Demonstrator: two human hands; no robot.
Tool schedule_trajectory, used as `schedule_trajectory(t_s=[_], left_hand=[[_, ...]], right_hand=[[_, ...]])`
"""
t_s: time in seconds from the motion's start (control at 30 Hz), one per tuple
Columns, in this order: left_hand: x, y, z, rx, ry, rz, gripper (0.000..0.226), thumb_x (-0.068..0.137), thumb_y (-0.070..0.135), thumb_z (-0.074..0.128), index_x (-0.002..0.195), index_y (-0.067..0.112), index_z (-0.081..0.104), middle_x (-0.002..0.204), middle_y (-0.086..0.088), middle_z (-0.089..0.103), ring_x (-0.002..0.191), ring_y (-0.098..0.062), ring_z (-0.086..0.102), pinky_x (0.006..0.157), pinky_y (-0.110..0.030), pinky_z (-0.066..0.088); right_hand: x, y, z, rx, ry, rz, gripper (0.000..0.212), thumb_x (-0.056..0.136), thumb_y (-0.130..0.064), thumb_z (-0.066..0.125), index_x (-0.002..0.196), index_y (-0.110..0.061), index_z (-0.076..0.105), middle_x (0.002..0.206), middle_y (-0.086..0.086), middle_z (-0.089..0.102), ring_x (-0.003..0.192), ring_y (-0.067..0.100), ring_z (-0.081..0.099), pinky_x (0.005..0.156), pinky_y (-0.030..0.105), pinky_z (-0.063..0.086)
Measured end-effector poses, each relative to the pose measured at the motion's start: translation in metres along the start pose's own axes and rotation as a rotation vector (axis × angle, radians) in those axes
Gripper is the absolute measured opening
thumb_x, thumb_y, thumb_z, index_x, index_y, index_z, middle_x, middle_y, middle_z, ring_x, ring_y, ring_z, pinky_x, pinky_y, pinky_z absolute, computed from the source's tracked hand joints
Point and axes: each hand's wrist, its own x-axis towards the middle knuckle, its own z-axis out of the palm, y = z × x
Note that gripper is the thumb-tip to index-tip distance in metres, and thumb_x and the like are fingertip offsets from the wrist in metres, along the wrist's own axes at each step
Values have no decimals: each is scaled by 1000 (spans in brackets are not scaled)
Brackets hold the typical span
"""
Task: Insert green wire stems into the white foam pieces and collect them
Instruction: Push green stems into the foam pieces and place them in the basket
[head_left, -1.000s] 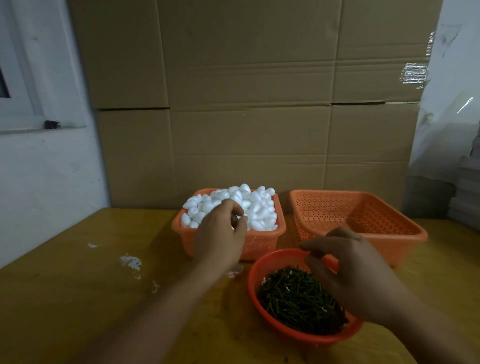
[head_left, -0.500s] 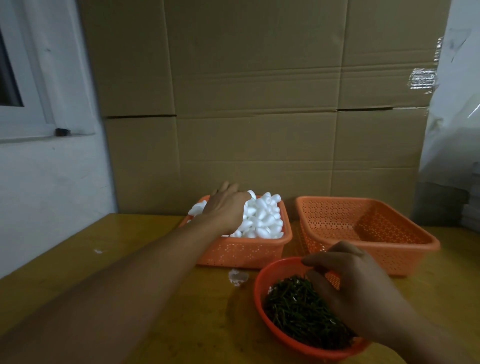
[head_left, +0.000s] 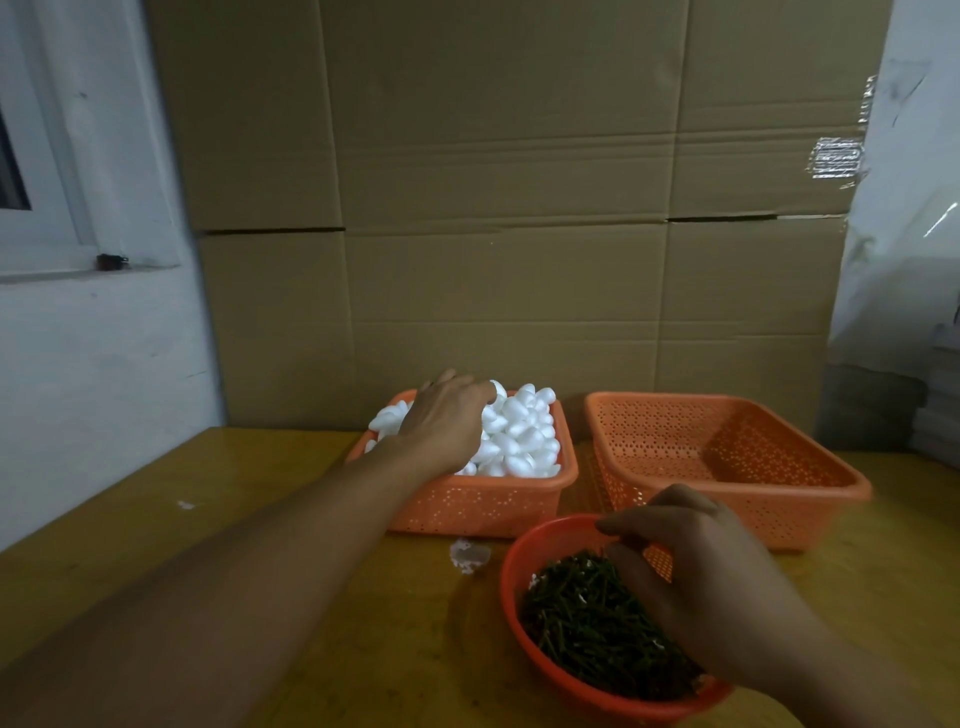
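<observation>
Reaches with the left hand (head_left: 447, 421) into the small basket (head_left: 483, 504), down onto the heap of foam pieces (head_left: 524, 436). Cannot tell the state of that grip: fingers bent over the heap, tips hidden in the white. Holds the right hand (head_left: 696, 577) low over the bowl (head_left: 514, 566) of stems (head_left: 582, 618), fingers bent down onto the green pile, thumb out near the rim. Cannot tell that grip either, pinching a stem or just touching, with the underside hidden. Shows nothing inside the big basket (head_left: 727, 499) on the right, so probably right at the start of collecting. Could knock pieces over the rim from here, with such a high heap and such light foam. Could dent a piece with too hard a squeeze. Could lift a whole clump of stems and not just one, with so many thin wires lying crossed and tangled. Could poke a fingertip on a wire end. Could tip the round bowl with a hard press on one side. Could push a stem in crooked and out through the side of the soft foam. Looks smooth, bright and egg-shaped for the foam. Looks thin, short, dark green and stiff for the stems. Looks like hard orange plastic full of little holes for both baskets and the bowl. Shows a shiny yellow wooden surface (head_left: 311, 519) with one white scrap (head_left: 470, 556) beside the bowl, and flat brown cardboard (head_left: 493, 208) behind.
</observation>
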Motion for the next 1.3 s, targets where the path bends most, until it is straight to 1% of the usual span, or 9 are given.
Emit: schedule_trajectory(t_s=[0.3,0.57,0.7,0.8,0.9,0.97,1.07,1.17,1.3], left_hand=[[-35,30,-26,-325,175,-67,17,93,9,58,108,18,61,101,12,61,100,-14,55,83,-32,43],[-76,65,-39,-700,252,-35,17,93,5,64,102,18,64,99,13,67,85,0,60,73,-13,40],[-97,79,-42,-851,211,-1,29,98,10,61,121,29,60,103,15,68,95,-7,65,74,-21,50],[-111,84,-38,-883,143,52,42,103,10,54,134,37,51,95,15,68,75,0,61,70,-18,47],[-120,85,-34,-897,121,62,30,105,14,50,126,36,55,79,19,60,59,0,49,60,-16,40],[-123,86,-32,-926,104,58,24,106,18,50,119,35,61,76,14,61,62,-6,53,61,-25,47],[-125,87,-31,-1002,47,7,22,104,31,52,119,41,64,94,2,69,86,-22,66,81,-46,56],[-127,85,-30,-1109,-17,-22,30,96,35,58,124,46,62,107,10,70,102,-10,66,88,-31,56],[-130,83,-28,-1197,-57,-56,34,92,28,62,122,45,63,99,10,72,95,-5,67,81,-22,52]], right_hand=[[-1,-2,0,-13,-33,6,31,93,-41,61,124,-41,67,86,-39,38,95,-5,46,92,27,45],[-2,-4,1,-37,-87,16,29,93,-44,60,121,-42,67,99,-28,52,99,-2,52,92,30,48],[-3,-4,2,-52,-161,33,26,91,-47,60,116,-44,68,99,-16,58,94,0,54,88,26,49],[-2,-4,3,-74,-221,35,22,91,-48,61,111,-45,70,100,-17,59,94,0,52,86,25,50],[-2,-5,3,-103,-288,45,23,92,-55,57,109,-47,69,100,-17,58,92,2,53,83,26,51],[-2,-8,2,-124,-319,68,31,91,-65,52,103,-43,69,95,-14,57,85,4,56,78,28,53],[-3,-13,2,-180,-397,82,49,85,-77,45,105,-38,68,94,-10,63,84,5,60,76,31,56],[-5,-15,5,-204,-461,88,46,86,-71,48,100,-31,65,93,-10,64,85,6,58,78,34,56],[-5,-19,7,-236,-462,114,31,90,-55,52,102,-29,65,97,-10,65,93,11,61,81,36,56]])
